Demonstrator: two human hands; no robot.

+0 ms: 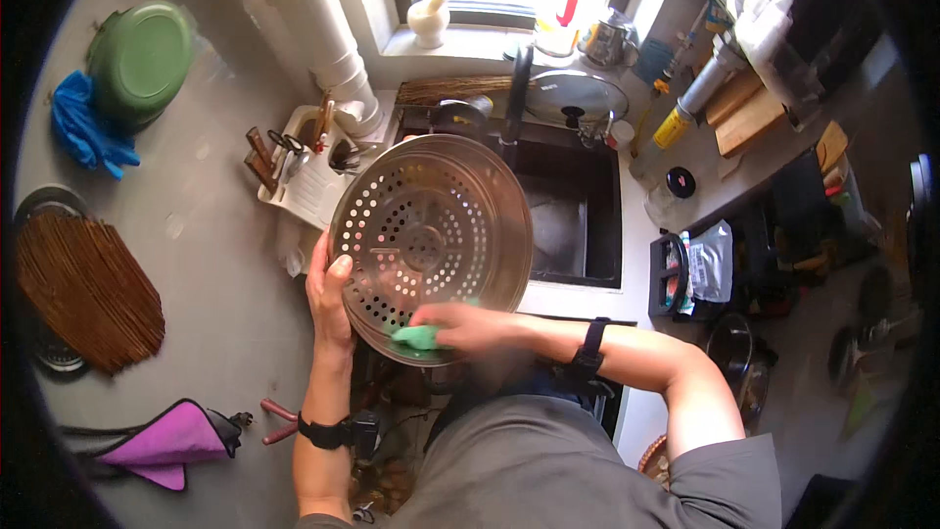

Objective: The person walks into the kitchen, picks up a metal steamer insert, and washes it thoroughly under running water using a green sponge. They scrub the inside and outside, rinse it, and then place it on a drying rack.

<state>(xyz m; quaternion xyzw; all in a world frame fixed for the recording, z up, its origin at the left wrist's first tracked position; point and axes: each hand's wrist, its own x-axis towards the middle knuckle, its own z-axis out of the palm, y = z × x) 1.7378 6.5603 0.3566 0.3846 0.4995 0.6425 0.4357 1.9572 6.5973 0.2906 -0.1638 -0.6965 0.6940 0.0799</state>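
A round metal steamer pot (507, 220) with a perforated bottom is held up, its open side turned towards me. My left hand (330, 294) grips its rim at the lower left, thumb on the inside. In my right hand (470, 327) is a green cloth (418, 338), pressed against the inner wall near the lower rim; this hand is slightly blurred. Behind the pot lies a dark sink (580, 220), partly hidden by it, with a black faucet (520, 88) at its back edge.
A white cutlery rack (294, 184) with knives and scissors stands left of the pot. Blue gloves (88, 125), a green basin (143, 59) and a bamboo brush (92, 294) are on the left. A glass lid (576, 95) leans behind the sink. A glass jar (664, 206) is to the right.
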